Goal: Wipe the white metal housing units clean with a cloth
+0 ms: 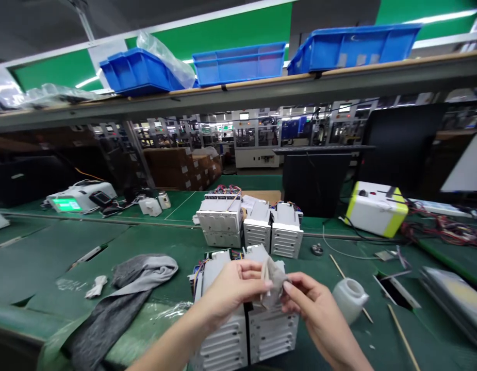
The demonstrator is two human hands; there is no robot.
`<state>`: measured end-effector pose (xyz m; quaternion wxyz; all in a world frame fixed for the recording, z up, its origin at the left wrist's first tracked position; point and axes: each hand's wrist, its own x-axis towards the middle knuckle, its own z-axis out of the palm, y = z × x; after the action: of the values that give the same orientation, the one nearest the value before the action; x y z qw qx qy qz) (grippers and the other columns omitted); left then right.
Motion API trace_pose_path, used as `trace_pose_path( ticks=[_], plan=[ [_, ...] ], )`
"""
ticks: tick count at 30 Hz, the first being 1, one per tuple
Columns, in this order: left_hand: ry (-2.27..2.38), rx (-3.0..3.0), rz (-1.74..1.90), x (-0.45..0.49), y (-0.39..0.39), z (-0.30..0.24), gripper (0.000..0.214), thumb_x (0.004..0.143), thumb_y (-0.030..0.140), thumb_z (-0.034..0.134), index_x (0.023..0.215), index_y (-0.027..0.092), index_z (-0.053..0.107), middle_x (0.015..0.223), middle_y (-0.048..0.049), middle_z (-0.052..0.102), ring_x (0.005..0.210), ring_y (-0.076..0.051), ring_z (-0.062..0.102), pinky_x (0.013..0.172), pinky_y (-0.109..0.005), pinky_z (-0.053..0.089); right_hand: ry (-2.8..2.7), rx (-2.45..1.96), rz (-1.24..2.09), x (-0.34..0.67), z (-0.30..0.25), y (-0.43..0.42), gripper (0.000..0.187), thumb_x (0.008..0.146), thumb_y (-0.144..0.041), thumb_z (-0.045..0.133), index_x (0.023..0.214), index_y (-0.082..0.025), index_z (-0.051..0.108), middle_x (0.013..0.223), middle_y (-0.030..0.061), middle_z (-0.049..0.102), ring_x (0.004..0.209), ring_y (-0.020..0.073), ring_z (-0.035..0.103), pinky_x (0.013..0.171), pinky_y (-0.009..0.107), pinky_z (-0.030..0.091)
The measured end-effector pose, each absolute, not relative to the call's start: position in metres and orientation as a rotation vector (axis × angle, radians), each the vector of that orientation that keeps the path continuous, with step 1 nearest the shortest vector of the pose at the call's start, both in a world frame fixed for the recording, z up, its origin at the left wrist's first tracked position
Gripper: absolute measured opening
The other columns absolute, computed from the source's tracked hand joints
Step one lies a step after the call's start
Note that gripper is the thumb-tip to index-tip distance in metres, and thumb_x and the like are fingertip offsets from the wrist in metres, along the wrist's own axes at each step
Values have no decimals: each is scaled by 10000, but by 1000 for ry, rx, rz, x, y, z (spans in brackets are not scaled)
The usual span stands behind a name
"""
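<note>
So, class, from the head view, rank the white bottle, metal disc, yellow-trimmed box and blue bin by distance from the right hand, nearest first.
From the right hand:
1. White bottle, just to its right.
2. Metal disc, ahead on the bench.
3. Yellow-trimmed box, farther ahead to the right.
4. Blue bin, on the high shelf.

Electronics assembly workshop on factory floor. Long green-matted workbench point(68, 263) as landmark: white metal units point(220, 216) with coloured wiring stacked on it, blue plastic bins point(238, 64) on shelf above it, cardboard cartons point(180, 167) and rows of production machinery point(257, 139) beyond it.
</note>
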<state>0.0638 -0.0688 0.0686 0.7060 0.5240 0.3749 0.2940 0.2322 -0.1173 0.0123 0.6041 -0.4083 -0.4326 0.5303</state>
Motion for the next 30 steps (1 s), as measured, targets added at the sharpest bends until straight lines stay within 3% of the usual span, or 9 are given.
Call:
trace_pose_path(
  ticks=[4,8,13,17,20,23,26,30],
  plan=[
    [869,1203,659,70,-69,67,343,574,324,851,800,112,705,693,-12,663,586,-82,548,548,-181,398,-1015,-1007,1083,239,14,-119,314,784,-488,723,893,-195,693,886,28,652,751,130,589,671,217,504],
    [847,1239,659,77,-72,69,329,615,339,829,807,106,699,705,-20,667,582,-85,550,537,-185,393,-1091,-1106,1002,240,23,-123,333,840,-533,648,886,-204,638,756,-6,609,687,105,555,611,177,463],
    [751,1265,734,79,-74,70,385,669,406,799,893,111,694,749,-40,694,643,-132,619,611,-240,475,-1075,-1006,1305,246,26,-123,390,785,-517,720,1017,-227,604,790,-5,616,707,131,595,595,220,508],
    [670,1357,823,76,-78,73,182,711,300,782,771,141,717,733,-12,695,677,-109,613,664,-209,469,-1106,-958,1295,253,26,-125,303,782,-466,740,880,-196,642,762,7,619,639,122,587,575,242,526],
    [623,1430,868,73,-80,77,44,724,206,736,724,163,744,836,-41,741,792,-144,659,731,-223,487,-1135,-906,1243,259,23,-127,237,834,-435,695,938,-226,659,773,4,632,607,120,593,575,253,527],
    [633,1553,871,71,-80,78,121,716,140,664,756,181,770,967,-65,752,914,-183,675,802,-255,497,-1148,-875,1212,265,17,-128,227,876,-451,632,918,-235,688,821,11,644,673,126,608,634,244,524],
    [733,1565,822,72,-77,76,110,727,244,692,730,155,757,978,-93,745,933,-206,675,825,-279,498,-1190,-951,1116,267,16,-127,313,898,-488,573,839,-210,704,834,26,651,766,139,606,682,214,504],
    [874,1449,814,80,-76,70,219,669,251,750,850,146,685,920,-67,723,752,-156,674,668,-249,499,-1204,-1141,959,263,23,-126,271,850,-460,645,985,-225,643,857,22,677,830,163,641,738,236,518]
  ],
)
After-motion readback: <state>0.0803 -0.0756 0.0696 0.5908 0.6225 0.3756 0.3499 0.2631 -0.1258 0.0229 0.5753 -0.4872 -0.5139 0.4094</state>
